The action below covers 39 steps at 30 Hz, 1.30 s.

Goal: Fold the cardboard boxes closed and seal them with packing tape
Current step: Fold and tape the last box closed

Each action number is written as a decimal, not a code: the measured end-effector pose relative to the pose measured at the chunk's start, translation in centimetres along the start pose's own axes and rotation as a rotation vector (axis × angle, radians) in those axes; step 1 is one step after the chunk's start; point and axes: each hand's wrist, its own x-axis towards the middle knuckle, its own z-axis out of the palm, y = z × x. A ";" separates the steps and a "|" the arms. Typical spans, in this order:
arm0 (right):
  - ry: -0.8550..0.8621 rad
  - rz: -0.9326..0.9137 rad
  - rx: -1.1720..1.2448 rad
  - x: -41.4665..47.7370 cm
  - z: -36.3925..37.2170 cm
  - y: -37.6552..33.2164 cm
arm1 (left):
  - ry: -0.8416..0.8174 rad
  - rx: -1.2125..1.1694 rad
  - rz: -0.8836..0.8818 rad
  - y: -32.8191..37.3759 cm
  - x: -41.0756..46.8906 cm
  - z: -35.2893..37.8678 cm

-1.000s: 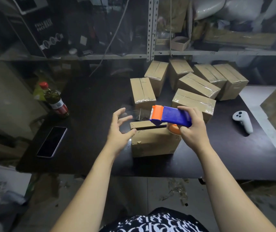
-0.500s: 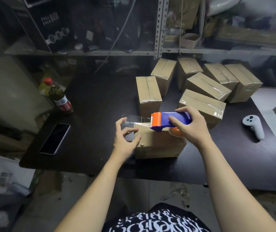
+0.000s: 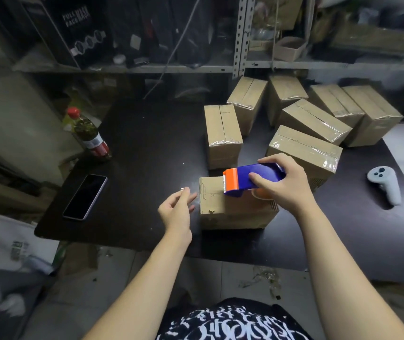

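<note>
Grips a blue tape dispenser (image 3: 252, 179) with an orange front in the right hand (image 3: 282, 185), fingers curled over the top, thumb along the near side. Holds it down on top of a cardboard box (image 3: 235, 212), orange end toward the left and close to the box's left edge.

Box on the near middle of a dark table (image 3: 147, 143), top flat, long side facing the near edge.

Holds the left hand (image 3: 176, 207) just beside the left end of that box, palm turned right, fingers loosely bent and reaching toward the cardboard. Too blurred to tell a relaxed hand from a pinch on clear tape; only a small glint at the fingertips.

Behind and to the right, a cluster of taped boxes (image 3: 313, 121) at mixed angles on the far right of the table, shiny clear tape along their seams, the closest just beyond the dispenser.

On the left of the table, a dark phone (image 3: 85, 196) lying flat near the edge and, farther back, a red-capped bottle (image 3: 89, 136) standing upright. On the right, well apart from the box, a white game controller (image 3: 383, 184). Beyond the table, a metal shelf (image 3: 147, 68) crowded with dark packages.
</note>
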 end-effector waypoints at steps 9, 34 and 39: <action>-0.018 0.005 0.026 0.0 -0.2 0.3 | 0.050 0.107 -0.145 -2.7 0.7 0.4; -0.221 0.145 0.062 0.1 -4.1 0.7 | -0.131 0.464 0.272 -0.8 2.8 8.9; -0.220 0.170 0.043 0.5 -5.2 1.0 | -0.131 0.451 0.266 -0.9 2.5 10.6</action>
